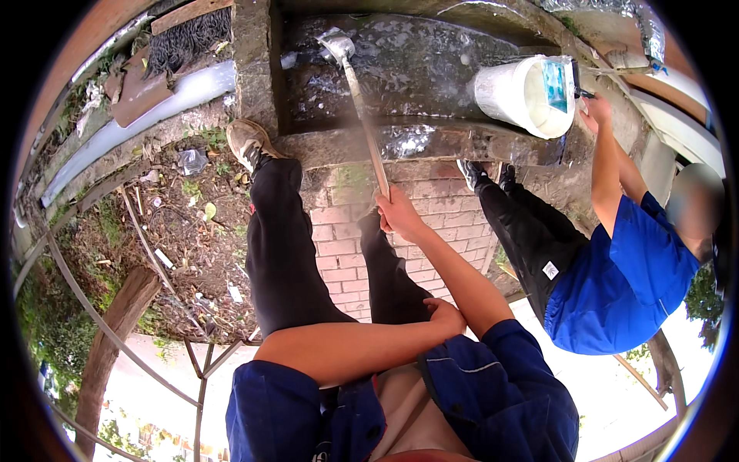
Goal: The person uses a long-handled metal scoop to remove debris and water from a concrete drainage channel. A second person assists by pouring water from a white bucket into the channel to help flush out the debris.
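My right hand (398,213) is closed around the long handle (360,108) of a tool. Its pale, caked head (337,46) rests in a wet, dark concrete trough (412,146); whether it is a hoe or a shovel I cannot tell. Across my body lies my left forearm, with my left hand (445,316) tucked against my right arm near the elbow. Its fingers are mostly hidden. At the trough's right end, a white bucket (504,96) lies tilted over, its mouth toward a co-worker (623,269) in blue, whose hand (596,112) is at a dark handle by the bucket's rim.
One of my shoes (250,144) is up by the trough's left corner. Pink brick paving (339,258) lies below the trough. To the left are littered soil (192,254), a tree trunk (115,339) and curved metal rails (100,316). A dark bristled brush head (188,42) sits at upper left.
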The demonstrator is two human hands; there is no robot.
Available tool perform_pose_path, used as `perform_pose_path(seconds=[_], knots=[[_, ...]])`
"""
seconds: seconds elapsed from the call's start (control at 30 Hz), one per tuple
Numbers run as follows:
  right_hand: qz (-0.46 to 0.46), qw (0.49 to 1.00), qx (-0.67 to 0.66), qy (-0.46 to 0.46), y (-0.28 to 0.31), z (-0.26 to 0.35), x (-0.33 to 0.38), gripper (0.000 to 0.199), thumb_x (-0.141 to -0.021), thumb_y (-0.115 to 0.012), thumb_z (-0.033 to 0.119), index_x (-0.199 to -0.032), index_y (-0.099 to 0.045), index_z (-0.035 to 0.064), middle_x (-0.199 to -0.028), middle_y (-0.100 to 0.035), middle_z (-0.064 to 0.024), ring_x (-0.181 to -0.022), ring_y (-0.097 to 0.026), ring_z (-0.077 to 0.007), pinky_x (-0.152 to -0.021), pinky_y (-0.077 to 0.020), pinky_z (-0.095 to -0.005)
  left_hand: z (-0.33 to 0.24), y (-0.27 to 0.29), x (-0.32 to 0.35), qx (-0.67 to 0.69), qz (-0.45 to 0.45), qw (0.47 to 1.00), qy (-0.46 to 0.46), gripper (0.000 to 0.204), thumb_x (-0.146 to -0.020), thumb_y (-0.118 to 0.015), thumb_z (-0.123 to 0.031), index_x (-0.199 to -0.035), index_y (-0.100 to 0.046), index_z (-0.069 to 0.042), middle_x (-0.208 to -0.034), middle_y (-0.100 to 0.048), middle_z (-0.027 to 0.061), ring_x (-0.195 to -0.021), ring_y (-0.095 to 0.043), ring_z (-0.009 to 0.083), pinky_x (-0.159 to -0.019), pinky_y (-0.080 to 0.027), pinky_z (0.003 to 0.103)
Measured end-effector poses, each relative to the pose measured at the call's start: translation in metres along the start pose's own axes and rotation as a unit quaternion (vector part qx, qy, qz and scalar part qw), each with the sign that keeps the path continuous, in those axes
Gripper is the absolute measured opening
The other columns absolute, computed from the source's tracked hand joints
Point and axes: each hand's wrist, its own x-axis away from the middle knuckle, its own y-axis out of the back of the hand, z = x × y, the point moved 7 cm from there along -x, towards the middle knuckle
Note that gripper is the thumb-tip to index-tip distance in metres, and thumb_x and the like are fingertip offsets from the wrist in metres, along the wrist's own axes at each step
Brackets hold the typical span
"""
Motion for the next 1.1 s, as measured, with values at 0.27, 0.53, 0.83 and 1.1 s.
perform_pose_path(seconds=[0.27, 0.53, 0.83, 1.1], knots=[[0.037, 0.998, -0.047, 0.015, -0.011, 0.017, -0.009, 0.021, -0.102, -0.054, 0.018, -0.098, -0.042, 0.0017, -0.079, -0.049, -0.005, -0.043, -0.047, -0.0132, -0.037, -0.0339, -0.0304, -0.001, -0.004, -0.01, 0.007, 0.002, 1.0, 0.019, 0.053, -0.098, -0.051, -0.045, -0.144, -0.057, -0.018, -0.145, -0.055, 0.0205, -0.133, -0.052, 0.0419, -0.104, -0.029, 0.079], [0.224, 0.797, -0.555, -0.076, -0.01, 0.01, -0.001, 0.027, -0.104, -0.057, 0.026, -0.117, -0.053, 0.0024, -0.082, -0.055, -0.0029, -0.06, -0.055, -0.0081, -0.038, -0.0401, -0.0177, -0.005, -0.039, -0.055, -0.014, 0.112, 0.992, 0.06, 0.055, -0.096, -0.049, -0.054, -0.142, -0.055, -0.024, -0.147, -0.056, 0.0072, -0.144, -0.041, 0.0306, -0.114, -0.019, 0.073], [0.197, 0.758, -0.613, -0.106, -0.009, -0.007, 0.011, 0.036, -0.104, -0.058, 0.027, -0.125, -0.054, -0.0019, -0.087, -0.061, -0.0076, -0.063, -0.054, -0.0074, -0.04, -0.0426, -0.0139, 0.003, -0.052, -0.082, 0.145, 0.012, 0.943, 0.299, 0.062, -0.087, -0.066, -0.042, -0.142, -0.058, -0.013, -0.121, -0.072, 0.0151, -0.102, -0.071, 0.0382, -0.108, -0.032, 0.072], [0.12, 0.801, -0.574, -0.118, -0.022, 0.01, 0.009, 0.03, -0.103, -0.06, 0.028, -0.114, -0.057, 0.0009, -0.079, -0.061, -0.0028, -0.06, -0.052, -0.0061, -0.039, -0.038, -0.0156, 0.015, -0.053, -0.073, 0.174, 0.008, 0.971, 0.162, 0.071, -0.089, -0.063, -0.042, -0.15, -0.047, -0.008, -0.12, -0.072, 0.0165, -0.098, -0.072, 0.0401, -0.115, -0.029, 0.065]])
